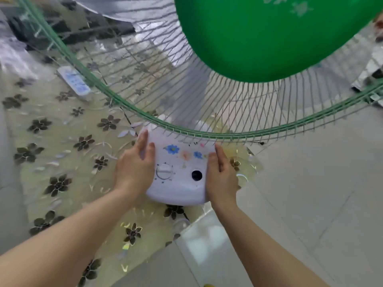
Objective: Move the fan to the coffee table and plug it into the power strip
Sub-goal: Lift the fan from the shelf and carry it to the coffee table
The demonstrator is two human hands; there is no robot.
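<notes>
Both forearms reach in from six o'clock; the left hand [134, 168] and right hand [222, 172] clasp, fingers narrow, the fan [178, 172] base, apparently resting on the worktop [62, 162]. Power strip [74, 82] at ten o'clock; plugging remains.

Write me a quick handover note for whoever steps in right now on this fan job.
Left hand: flat against the left side of the white flower-printed fan base.
Right hand: against its right side.
Fan: base at the corner of the flower-patterned coffee table, green-rimmed wire cage above.
White power strip: on the table, far left.
Done: fan at the table.
Left: release the grip, find the plug, not visible, plug in.
</notes>
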